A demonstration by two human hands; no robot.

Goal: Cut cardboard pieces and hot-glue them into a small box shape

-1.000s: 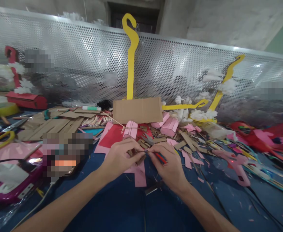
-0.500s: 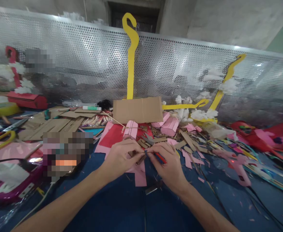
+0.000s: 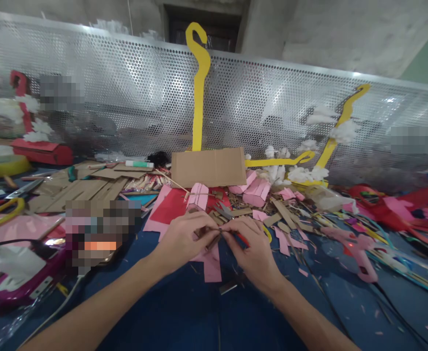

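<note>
1. A small brown cardboard strip (image 3: 209,237) sits between both hands at centre, low over the blue table (image 3: 184,312), just above a pink paper scrap (image 3: 211,265).
2. The left hand (image 3: 184,239) comes in from lower left; its fingers (image 3: 207,225) are curled and pinched on the left end of the cardboard strip.
3. The right hand (image 3: 254,248) comes in from lower right; its thumb and forefinger are pressed together at the strip's right end. A thin tool with a red body (image 3: 242,239) shows under the right hand's fingers (image 3: 235,225); I cannot tell what kind of tool it is, nor exactly how it is held.
4. The two hands meet fingertip to fingertip over the strip.
5. Just beyond the hands: a heap of cardboard offcuts (image 3: 235,212), a red paper sheet (image 3: 172,204) and a folded pink paper piece (image 3: 198,196).
6. Behind that: a flat cardboard panel (image 3: 208,166) stands against a tall yellow hooked cutout (image 3: 199,83).
7. Right of the panel: pink folded boxes (image 3: 254,189), white cotton tufts (image 3: 301,171), a second yellow cutout (image 3: 340,122).
8. Left side: cardboard sheets (image 3: 78,187), a marker pen (image 3: 139,164), yellow-handled scissors (image 3: 1,209).
9. A perforated metal screen (image 3: 126,97) closes the back of the table.
</note>
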